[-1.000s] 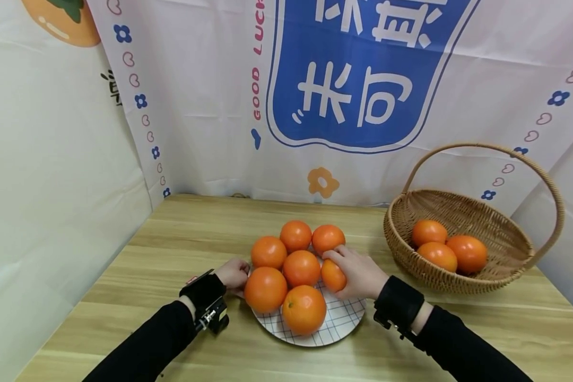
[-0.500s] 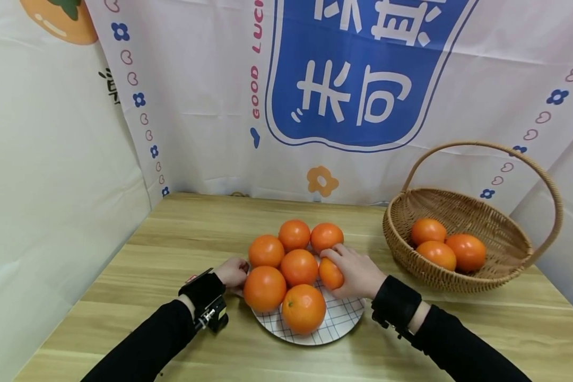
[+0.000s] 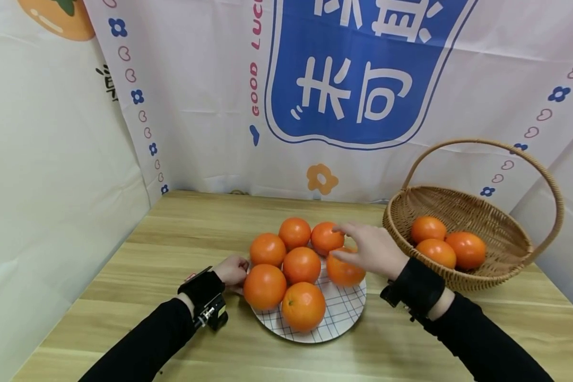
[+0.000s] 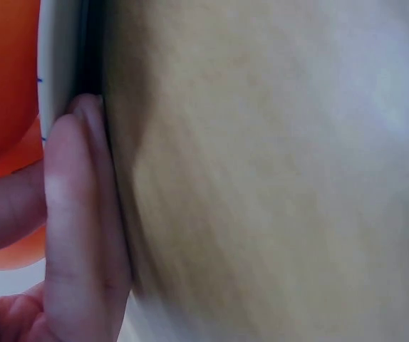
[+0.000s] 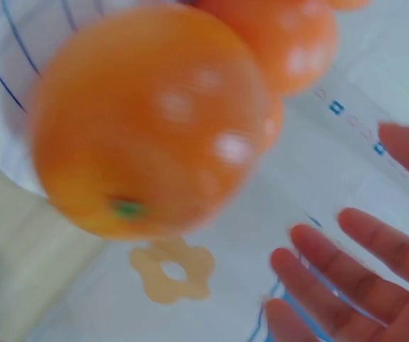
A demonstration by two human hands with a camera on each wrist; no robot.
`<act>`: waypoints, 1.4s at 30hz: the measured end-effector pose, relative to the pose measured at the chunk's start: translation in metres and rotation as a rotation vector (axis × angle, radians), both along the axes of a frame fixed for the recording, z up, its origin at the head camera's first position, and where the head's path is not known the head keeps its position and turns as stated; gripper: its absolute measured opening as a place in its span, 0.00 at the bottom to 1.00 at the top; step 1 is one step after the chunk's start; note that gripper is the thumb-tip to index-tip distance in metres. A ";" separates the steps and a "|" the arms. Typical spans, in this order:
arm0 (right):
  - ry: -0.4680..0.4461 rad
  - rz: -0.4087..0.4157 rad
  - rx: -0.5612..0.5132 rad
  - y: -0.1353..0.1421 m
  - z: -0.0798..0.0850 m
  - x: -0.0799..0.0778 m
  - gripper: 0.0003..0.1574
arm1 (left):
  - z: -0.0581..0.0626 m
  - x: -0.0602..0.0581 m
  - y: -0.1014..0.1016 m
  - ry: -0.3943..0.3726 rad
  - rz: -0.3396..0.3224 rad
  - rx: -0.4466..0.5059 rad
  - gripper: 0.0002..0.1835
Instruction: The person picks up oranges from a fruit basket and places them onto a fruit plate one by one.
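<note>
A round white plate [image 3: 340, 313] with a dark grid pattern holds several oranges [image 3: 302, 265]. My left hand [image 3: 232, 271] grips the plate's left rim; in the left wrist view its fingers [image 4: 73, 214] lie along the underside of the edge and the thumb is on the orange side. The right hand [image 3: 374, 250] hovers over the plate's right side, its fingers spread and holding nothing. Closest to it is the rightmost orange [image 3: 346, 271], partly hidden by the thumb. In the right wrist view, that orange [image 5: 147, 128] stands apart from the open fingers.
A wicker basket [image 3: 501, 233] with a tall arched handle stands on the right of the wooden table [image 3: 191, 223]. Three oranges [image 3: 436, 253] lie inside it. Behind the table hangs a printed white cloth [image 3: 205, 143].
My right hand has let go of the rightmost orange and drawn up and to the right, fingers opening. That orange now rests slightly farther right. The left hand stays at the plate's rim.
</note>
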State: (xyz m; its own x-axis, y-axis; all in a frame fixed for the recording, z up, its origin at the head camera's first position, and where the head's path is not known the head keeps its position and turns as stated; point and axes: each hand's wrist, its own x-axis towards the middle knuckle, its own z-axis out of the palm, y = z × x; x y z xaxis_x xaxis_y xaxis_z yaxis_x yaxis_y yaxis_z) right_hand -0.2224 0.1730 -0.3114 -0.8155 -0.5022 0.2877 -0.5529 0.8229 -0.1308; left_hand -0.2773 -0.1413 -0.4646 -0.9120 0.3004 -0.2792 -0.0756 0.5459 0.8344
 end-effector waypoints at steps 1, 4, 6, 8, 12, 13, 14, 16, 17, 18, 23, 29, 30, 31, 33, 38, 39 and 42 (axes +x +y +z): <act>0.022 0.002 -0.023 0.000 0.005 0.000 0.26 | 0.019 0.012 0.006 -0.010 0.019 -0.018 0.05; 0.086 0.008 -0.097 0.003 0.016 -0.002 0.21 | 0.063 0.040 0.017 -0.004 0.029 -0.021 0.07; 0.133 0.007 -0.133 0.005 0.022 -0.003 0.18 | 0.078 0.049 0.021 0.001 0.023 -0.036 0.09; 0.183 0.007 -0.157 0.009 0.028 -0.005 0.17 | 0.084 0.052 0.022 0.009 0.027 -0.054 0.09; 0.261 -0.023 -0.151 0.021 0.045 -0.011 0.16 | 0.061 0.035 0.016 0.002 0.035 -0.066 0.08; 0.266 -0.040 -0.147 0.025 0.051 -0.013 0.16 | 0.054 0.031 0.013 0.022 0.016 -0.054 0.07; 0.268 -0.058 -0.143 0.029 0.057 -0.015 0.16 | 0.048 0.027 0.011 0.043 -0.005 -0.044 0.07; 0.264 -0.098 -0.138 0.038 0.068 -0.018 0.15 | 0.008 0.001 -0.003 0.046 -0.050 0.016 0.06; 0.260 -0.121 -0.138 0.043 0.073 -0.020 0.15 | -0.010 -0.010 -0.010 0.057 -0.079 0.051 0.06; 0.256 -0.144 -0.141 0.048 0.078 -0.021 0.15 | -0.020 -0.016 -0.012 0.058 -0.085 0.045 0.06; 0.223 -0.247 -0.152 0.075 0.093 -0.030 0.18 | 0.003 -0.001 -0.003 0.031 -0.013 -0.036 0.08; 0.186 -0.374 -0.159 0.111 0.087 -0.042 0.21 | 0.069 0.042 0.018 0.018 0.047 -0.093 0.08; 0.179 -0.396 -0.159 0.118 0.084 -0.044 0.22 | 0.070 0.043 0.018 0.013 0.050 -0.083 0.08; 0.167 -0.413 -0.164 0.125 0.081 -0.045 0.23 | 0.069 0.042 0.018 0.007 0.055 -0.075 0.07; 0.143 -0.447 -0.167 0.139 0.074 -0.048 0.24 | 0.063 0.039 0.017 0.000 0.060 -0.073 0.06; 0.068 -0.518 -0.199 0.170 0.058 -0.052 0.27 | 0.063 0.040 0.018 -0.009 0.073 -0.082 0.07; 0.054 -0.528 -0.203 0.175 0.055 -0.052 0.27 | 0.064 0.040 0.019 -0.009 0.074 -0.083 0.07; 0.024 -0.561 -0.199 0.188 0.043 -0.052 0.28 | 0.065 0.041 0.019 -0.011 0.080 -0.093 0.08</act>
State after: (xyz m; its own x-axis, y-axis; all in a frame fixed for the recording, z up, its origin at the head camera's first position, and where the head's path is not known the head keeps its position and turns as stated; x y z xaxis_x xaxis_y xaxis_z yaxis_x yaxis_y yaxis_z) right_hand -0.2743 0.3611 -0.2682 -0.9327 0.0686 0.3540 -0.0460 0.9511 -0.3053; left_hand -0.2367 -0.1218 -0.3998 -0.9288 0.1988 -0.3129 -0.1312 0.6130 0.7791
